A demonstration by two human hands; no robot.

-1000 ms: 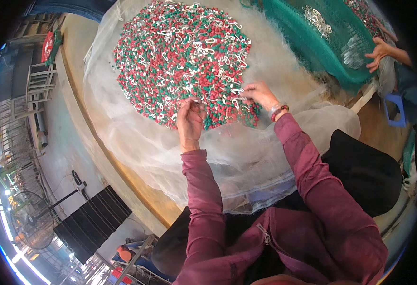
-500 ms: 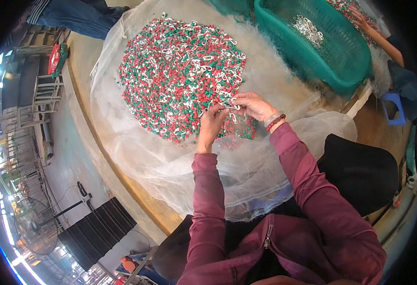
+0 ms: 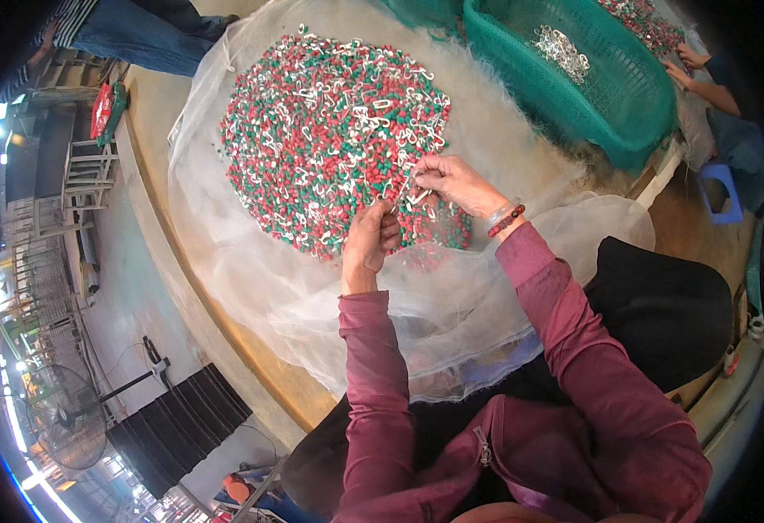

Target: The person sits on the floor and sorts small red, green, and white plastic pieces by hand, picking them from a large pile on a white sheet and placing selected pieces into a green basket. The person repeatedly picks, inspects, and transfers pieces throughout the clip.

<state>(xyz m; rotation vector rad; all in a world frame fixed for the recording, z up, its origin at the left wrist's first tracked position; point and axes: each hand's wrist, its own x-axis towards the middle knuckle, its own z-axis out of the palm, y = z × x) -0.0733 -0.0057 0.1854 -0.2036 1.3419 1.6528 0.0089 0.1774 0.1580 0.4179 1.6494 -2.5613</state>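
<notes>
A wide heap of small red, green and white pieces (image 3: pixel 312 148) lies on white mesh netting (image 3: pixel 260 288), with many white hook-shaped clips mixed in. Over the heap's near right edge, my right hand (image 3: pixel 459 185) pinches a white clip (image 3: pixel 417 198) between thumb and fingers. My left hand (image 3: pixel 370 239) is just left of it and slightly nearer to me, its fingers curled in a pinch. Whatever sits at those left fingertips is too small to make out. A small gap separates the two hands.
A green plastic basket (image 3: pixel 630 144) at the far right holds a small pile of pale clips (image 3: pixel 561 54). Beyond it, another person's hands (image 3: pixel 687 65) work at a second heap (image 3: pixel 648 26). A person's jeans-clad leg (image 3: pixel 142 35) shows at the far left.
My hands have drawn apart: the left moved left and toward me, the right slightly left. The other person's hands have moved down and right.
</notes>
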